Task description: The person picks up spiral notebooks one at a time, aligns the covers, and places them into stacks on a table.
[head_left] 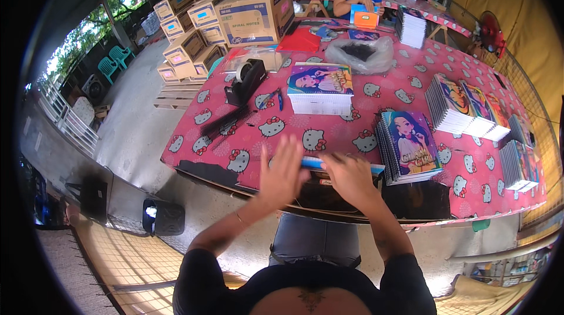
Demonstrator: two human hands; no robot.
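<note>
Desk: a long desk (411,89) under a pink cloth printed with white cat faces; it runs away from the person toward a second person seated at the far end.
Room: an open shed with a concrete floor, yellow sheeting on the right, a red fan (490,32) by it, trees and teal chairs (114,59) outside at left.
Left hand: the left hand (282,171) is raised at the near desk edge, fingers (288,147) spread apart and blurred, palm against the left end of a blue-edged notebook (312,163).
Right hand: the right hand (351,177) lies over the notebook's right part, fingers curled on it.
Notebook: it sits at the near desk edge, between the two hands, mostly covered by them.
Hard to make out: the notebook's cover is hidden by the hands; motion blur hides whether the left hand grips or only presses.
Stacks: a spiral notebook pile (408,147) lies just right of the hands; more piles (464,106) fan out along the right side; one white stack (320,89) stands mid-desk.
Other things: a black tape dispenser (245,80), black combs (226,121), and a clear bag (361,53) holding something dark.
Boxes: cardboard boxes (255,14) stand on the far left desk corner and on pallets (176,94) beside it; their contents cannot be seen.
Floor: a black bin (163,216) stands below left, with something white in it.
</note>
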